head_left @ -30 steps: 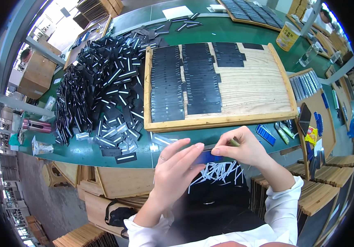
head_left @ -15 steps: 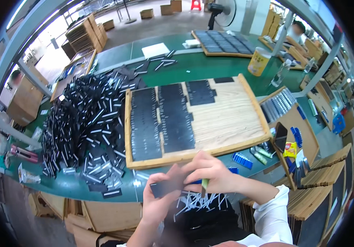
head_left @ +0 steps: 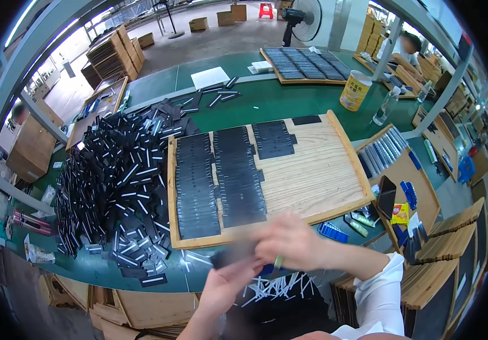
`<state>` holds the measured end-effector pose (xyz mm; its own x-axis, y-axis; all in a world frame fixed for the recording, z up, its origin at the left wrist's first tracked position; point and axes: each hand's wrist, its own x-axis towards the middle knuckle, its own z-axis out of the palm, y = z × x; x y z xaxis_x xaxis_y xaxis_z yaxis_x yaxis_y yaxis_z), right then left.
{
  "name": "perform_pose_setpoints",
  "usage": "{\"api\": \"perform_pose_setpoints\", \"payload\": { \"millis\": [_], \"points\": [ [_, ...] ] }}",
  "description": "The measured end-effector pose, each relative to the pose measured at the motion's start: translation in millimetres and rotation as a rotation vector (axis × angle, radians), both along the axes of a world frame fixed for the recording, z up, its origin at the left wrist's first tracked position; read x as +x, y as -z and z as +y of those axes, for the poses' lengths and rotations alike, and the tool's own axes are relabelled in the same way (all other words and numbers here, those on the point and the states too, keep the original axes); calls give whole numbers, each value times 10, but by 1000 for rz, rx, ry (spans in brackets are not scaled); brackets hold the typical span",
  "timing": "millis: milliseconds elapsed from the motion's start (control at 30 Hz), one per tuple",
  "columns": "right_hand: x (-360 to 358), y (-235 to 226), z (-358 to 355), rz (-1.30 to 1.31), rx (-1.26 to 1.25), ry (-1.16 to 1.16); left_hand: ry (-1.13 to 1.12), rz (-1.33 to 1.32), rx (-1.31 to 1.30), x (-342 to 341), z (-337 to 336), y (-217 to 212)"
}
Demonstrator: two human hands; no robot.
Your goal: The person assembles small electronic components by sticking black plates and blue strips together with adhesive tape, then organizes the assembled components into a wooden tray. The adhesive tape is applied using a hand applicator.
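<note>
Just in front of the wooden tray, my left hand grips a flat black piece, which is smeared by motion. Close against it, my right hand is closed and partly blurred. A small green strip and a bit of blue show under its fingers; their kind cannot be made out. Inside the tray, overlapping black pieces lie in columns at the left, with bare wood at the right. Many narrow white strips lie on my lap below the hands.
A big heap of black pieces with white strips covers the table's left. To the right are a black phone, blue clips and a board. Behind stand a yellow can, a bottle and a filled tray.
My right hand has shifted slightly, and its fingers are now more blurred over the black piece. The left hand has turned a little with the piece. The whole view has tilted slightly.
</note>
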<state>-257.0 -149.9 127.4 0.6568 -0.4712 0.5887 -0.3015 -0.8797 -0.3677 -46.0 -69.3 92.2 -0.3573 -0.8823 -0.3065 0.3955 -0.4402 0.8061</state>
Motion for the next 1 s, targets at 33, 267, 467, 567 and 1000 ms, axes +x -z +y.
{"api": "perform_pose_setpoints", "payload": {
  "millis": [33,267,467,567,1000],
  "points": [
    [-59,-37,-161,41,43,73,9,-52,-43,5,29,-59],
    [-875,265,-1355,19,75,446,-355,-430,-176,364,195,-10],
    [-895,334,-1363,65,113,476,-603,-562,-180,754,382,175],
    [-816,363,-1394,77,22,478,-662,-827,-292,968,506,262],
    [-824,-240,-292,-221,712,617,-71,-1977,-447,1373,619,1013]
  ]
}}
